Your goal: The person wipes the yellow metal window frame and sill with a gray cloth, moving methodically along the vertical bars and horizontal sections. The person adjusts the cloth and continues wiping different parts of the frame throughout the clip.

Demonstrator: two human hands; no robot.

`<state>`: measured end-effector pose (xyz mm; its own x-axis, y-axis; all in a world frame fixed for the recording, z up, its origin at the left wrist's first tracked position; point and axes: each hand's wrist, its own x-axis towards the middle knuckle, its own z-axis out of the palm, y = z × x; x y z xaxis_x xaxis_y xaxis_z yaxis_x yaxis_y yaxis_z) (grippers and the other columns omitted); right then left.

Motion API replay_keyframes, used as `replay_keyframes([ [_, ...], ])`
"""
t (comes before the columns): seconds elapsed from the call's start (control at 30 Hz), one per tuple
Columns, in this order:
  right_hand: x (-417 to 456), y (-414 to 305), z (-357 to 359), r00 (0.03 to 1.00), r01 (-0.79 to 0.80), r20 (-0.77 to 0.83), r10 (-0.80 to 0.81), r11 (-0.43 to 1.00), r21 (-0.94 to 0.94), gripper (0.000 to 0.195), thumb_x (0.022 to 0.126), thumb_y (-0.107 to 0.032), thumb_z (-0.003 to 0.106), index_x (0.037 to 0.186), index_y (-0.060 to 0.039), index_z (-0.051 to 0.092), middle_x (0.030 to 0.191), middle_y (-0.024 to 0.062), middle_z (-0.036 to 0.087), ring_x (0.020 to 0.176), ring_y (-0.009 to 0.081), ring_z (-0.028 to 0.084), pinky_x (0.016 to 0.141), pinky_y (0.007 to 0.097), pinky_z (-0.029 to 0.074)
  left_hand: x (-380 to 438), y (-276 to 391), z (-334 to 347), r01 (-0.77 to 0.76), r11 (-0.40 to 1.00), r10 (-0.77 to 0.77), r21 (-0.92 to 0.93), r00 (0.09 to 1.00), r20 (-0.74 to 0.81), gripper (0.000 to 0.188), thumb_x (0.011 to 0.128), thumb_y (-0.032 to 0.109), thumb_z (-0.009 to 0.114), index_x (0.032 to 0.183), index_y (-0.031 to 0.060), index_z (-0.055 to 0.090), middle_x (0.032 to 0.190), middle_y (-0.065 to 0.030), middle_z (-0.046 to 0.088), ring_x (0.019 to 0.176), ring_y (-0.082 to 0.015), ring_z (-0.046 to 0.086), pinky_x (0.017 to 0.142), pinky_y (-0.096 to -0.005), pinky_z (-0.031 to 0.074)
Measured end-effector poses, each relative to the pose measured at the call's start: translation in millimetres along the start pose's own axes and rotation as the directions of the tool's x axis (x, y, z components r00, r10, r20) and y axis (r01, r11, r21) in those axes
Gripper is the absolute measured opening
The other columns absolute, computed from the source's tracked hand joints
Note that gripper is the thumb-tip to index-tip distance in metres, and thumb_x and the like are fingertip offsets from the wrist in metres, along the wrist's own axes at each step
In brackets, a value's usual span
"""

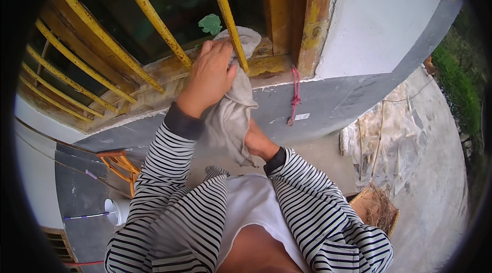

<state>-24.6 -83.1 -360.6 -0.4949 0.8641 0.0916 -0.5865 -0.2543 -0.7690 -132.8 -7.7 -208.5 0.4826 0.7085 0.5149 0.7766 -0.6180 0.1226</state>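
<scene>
A grey cloth (234,119) hangs crumpled from the wooden sill of a barred window. My left hand (211,73) grips its upper part beside a rusty yellow bar (226,15). The cloth's top end passes behind that bar and lies by the lower window frame (265,48). Lower down, my right hand (259,138) is against the hanging part of the cloth, which hides its fingers. A green patch (210,24) shows on the dark window pane (184,0), just above my left hand.
A pink cord (295,92) hangs below the sill's right end. To the left are a wooden chair (123,165) and a white bucket (120,211) with a stick across it. At right, plastic sheeting (388,138) covers a pile, near a box of dry twigs (376,211).
</scene>
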Motion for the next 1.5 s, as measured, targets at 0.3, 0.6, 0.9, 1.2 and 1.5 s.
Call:
replay_keyframes([
  [0.3, -20.2, 3.6, 4.3, 0.995, 0.036, -0.09, -0.035, 0.999, 0.009, 0.051, 0.093, -0.014, 0.064, 0.138, -0.0012, 0.043, 0.126, 0.0067, 0.056, 0.11, 0.0149, 0.056, 0.094, 0.0311, 0.049, -30.3, -5.5, -0.2, 0.12, 0.992, -0.109, 0.035, 0.968, -0.224, 0.02, 0.081, 0.005, 0.064, 0.1, -0.0014, 0.063, 0.09, -0.0102, 0.061, 0.078, -0.0285, 0.062, 0.068, -0.0395, 0.051],
  [0.6, -58.0, 3.1, -30.1, 0.969, 0.212, -0.133, -0.209, 0.977, 0.004, 0.056, 0.095, -0.02, 0.061, 0.143, -0.0038, 0.037, 0.133, 0.008, 0.051, 0.114, 0.018, 0.055, 0.096, 0.0351, 0.048, -29.0, 40.4, 38.4, -0.027, 0.076, -0.44, -0.997, 0.896, -0.058, 0.024, 0.1, 0.013, 0.051, 0.118, -0.0014, 0.056, 0.106, -0.0066, 0.065, 0.094, -0.0124, 0.063, 0.083, -0.0276, 0.052],
  [0.9, -71.6, -14.0, -16.9, 0.9, 0.281, -0.332, -0.284, 0.958, -0.058, 0.032, 0.095, -0.017, 0.062, 0.122, -0.0007, 0.059, 0.106, 0.0043, 0.066, 0.092, 0.0133, 0.063, 0.08, 0.03, 0.054, 34.4, 51.7, 64.8, -0.138, 0.927, 0.156, -0.35, 0.987, 0.025, 0.051, 0.084, 0.019, 0.067, 0.123, -0.0083, 0.048, 0.111, -0.0304, 0.06, 0.105, -0.0451, 0.057, 0.091, -0.047, 0.044],
  [1.2, -92.0, -14.1, -20.5, 0.926, 0.247, -0.249, -0.284, 0.954, -0.168, 0.023, 0.095, -0.013, 0.061, 0.114, -0.0017, 0.067, 0.099, 0.0015, 0.07, 0.086, 0.008, 0.063, 0.077, 0.0252, 0.053, 22.8, 61.3, 83.1, -0.153, 0.988, 0.153, -0.011, 0.988, -0.01, 0.073, 0.072, 0.029, 0.081, 0.125, -0.0061, 0.045, 0.115, -0.0233, 0.057, 0.11, -0.0387, 0.05, 0.096, -0.0436, 0.04],
  [1.5, -138.0, -16.5, -33.7, 0.868, 0.153, -0.42, -0.267, 0.946, -0.286, 0.025, 0.098, -0.017, 0.056, 0.115, -0.0014, 0.066, 0.098, 0.0011, 0.07, 0.083, 0.0047, 0.061, 0.074, 0.0222, 0.051, 21.3, 69.3, 107.7, -0.092, 0.991, 0.101, 0.094, 0.991, -0.092, 0.07, 0.079, 0.036, 0.075, 0.126, -0.0054, 0.044, 0.123, -0.0226, 0.053, 0.113, -0.0387, 0.048, 0.097, -0.0434, 0.04],
])
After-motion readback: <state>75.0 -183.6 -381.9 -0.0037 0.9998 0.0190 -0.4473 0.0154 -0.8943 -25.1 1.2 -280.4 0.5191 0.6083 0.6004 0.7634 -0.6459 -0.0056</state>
